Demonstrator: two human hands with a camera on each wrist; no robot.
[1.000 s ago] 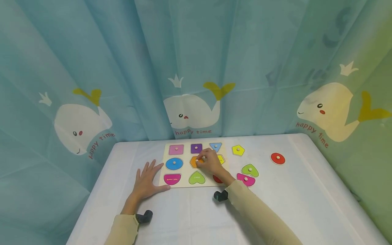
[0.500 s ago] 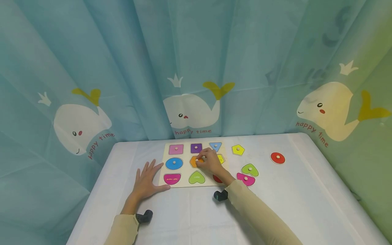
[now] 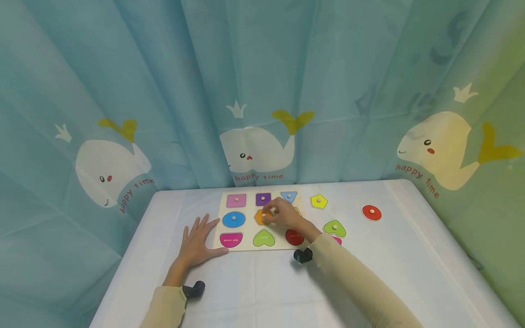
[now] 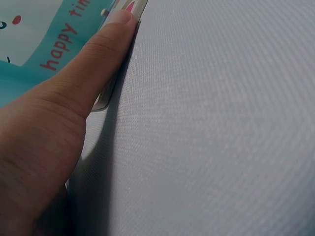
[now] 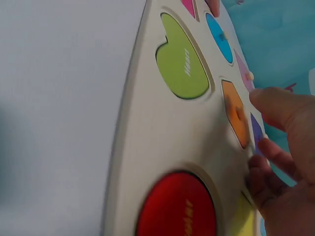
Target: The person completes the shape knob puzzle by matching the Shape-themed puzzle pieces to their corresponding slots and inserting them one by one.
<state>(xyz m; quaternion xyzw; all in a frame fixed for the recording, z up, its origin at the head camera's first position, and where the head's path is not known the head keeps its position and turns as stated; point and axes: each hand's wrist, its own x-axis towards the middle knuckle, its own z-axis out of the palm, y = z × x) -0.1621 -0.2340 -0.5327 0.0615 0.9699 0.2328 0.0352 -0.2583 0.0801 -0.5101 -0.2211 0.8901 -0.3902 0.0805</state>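
Observation:
On the cream shape-puzzle board (image 3: 248,230), the orange hexagon piece (image 3: 259,217) sits in its slot, its knob upward. My right hand (image 3: 284,215) hovers close over that piece. In the right wrist view, the thumb (image 5: 270,102) and fingers (image 5: 263,179) are spread apart beside the hexagon (image 5: 233,105), not around its knob. My left hand (image 3: 194,246) lies at the board's left side with fingers spread. Its thumb (image 4: 106,46) rests on the board's near left corner, and its fingertips reach the left edge.
Knobbed pieces fill the pink square (image 3: 236,200), purple square (image 3: 263,199), blue triangle (image 3: 289,196) and blue oval (image 3: 233,219) slots. Loose on the table's right lie a yellow pentagon (image 3: 318,201), green heart (image 3: 334,228), red circle (image 3: 372,212) and a half-round (image 3: 337,240), mostly behind the sleeve.
My right hand and forearm have shifted slightly to the right. More of the red slot shows, while the sleeve covers most of the loose half-round. The left hand stays put.

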